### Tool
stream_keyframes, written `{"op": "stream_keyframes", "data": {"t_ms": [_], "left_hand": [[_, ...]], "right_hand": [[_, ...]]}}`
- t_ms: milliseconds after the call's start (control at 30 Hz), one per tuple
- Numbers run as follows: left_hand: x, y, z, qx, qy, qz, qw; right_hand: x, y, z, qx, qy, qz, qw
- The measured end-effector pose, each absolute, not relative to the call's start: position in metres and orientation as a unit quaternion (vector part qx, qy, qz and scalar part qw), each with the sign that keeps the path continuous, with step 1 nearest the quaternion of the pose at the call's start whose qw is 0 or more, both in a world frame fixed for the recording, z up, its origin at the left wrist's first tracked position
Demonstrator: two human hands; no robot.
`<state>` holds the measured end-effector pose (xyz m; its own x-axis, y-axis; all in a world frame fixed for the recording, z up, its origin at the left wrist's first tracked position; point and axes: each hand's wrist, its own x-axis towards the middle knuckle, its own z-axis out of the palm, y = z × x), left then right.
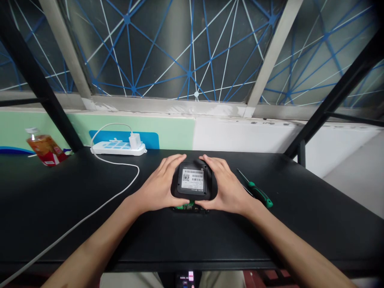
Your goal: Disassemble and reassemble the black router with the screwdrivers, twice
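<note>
A black square cover with a white printed label (pixel 192 179) is held between my two hands over the black table. My left hand (pixel 163 185) grips its left side, fingers along the far edge and thumb at the near edge. On the right side my right hand (pixel 226 186) holds it the same way. Below the near edge of the cover a green circuit board (pixel 187 206) shows in part; the rest is hidden beneath. A screwdriver with a green handle (pixel 262 196) lies just right of my right hand, its shaft partly hidden.
A white power strip (pixel 118 148) with a plugged-in charger (pixel 135 141) sits at the back left. Its white cable (pixel 111 199) runs across the left of the table (pixel 144 240). A tilted drink bottle (pixel 46 148) stands far left. Black metal posts rise at both sides.
</note>
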<state>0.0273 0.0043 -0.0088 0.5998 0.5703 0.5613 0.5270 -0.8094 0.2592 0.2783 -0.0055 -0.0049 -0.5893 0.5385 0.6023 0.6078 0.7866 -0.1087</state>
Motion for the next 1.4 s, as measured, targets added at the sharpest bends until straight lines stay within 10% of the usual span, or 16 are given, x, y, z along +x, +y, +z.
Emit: {"op": "stream_keyframes", "data": {"t_ms": [1400], "left_hand": [[0.031,-0.004,-0.015,0.879,0.378,0.234,0.174]], "right_hand": [[0.282,-0.004,-0.014,-0.397,-0.886,0.138,0.196]]}}
